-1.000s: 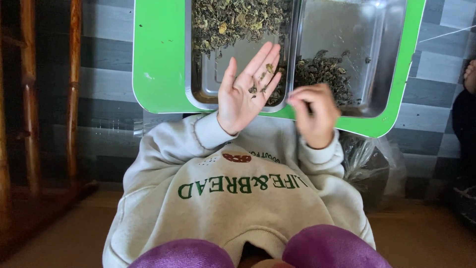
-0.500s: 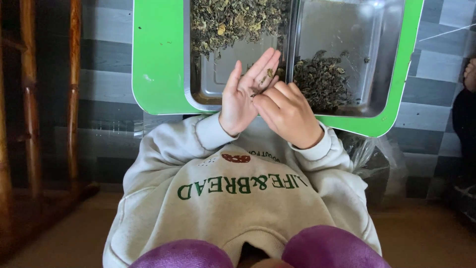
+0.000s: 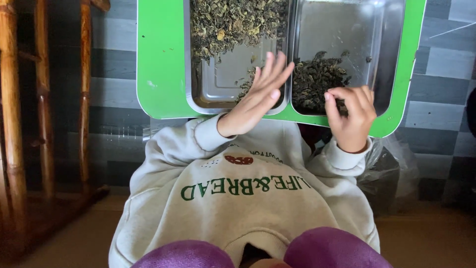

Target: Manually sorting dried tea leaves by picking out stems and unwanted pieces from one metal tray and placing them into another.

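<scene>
— Grey plank flooring runs behind everything, with a brown bamboo chair frame (image 3: 44,99) off beyond the left hand. What sits above the hands?

— A flat green plastic tray (image 3: 161,64) carrying two shallow rectangular steel pans. The left pan (image 3: 233,84) is just past the left hand (image 3: 255,99), heaped with dried greenish-brown leaves (image 3: 233,22) at its far end. The right pan (image 3: 377,54) holds a darker pile of sorted leaves (image 3: 312,79) between the two hands.

— And the hands?

— The left is spread flat, fingers straight, holding nothing I can make out. The right hand (image 3: 352,116) is curled, fingertips pinched together; whether a bit sits inside, I cannot tell.

— How would the leaves handle?

— Probably light, brittle and crumbly; best taken in loose fingertip pinches, not squeezed.
</scene>
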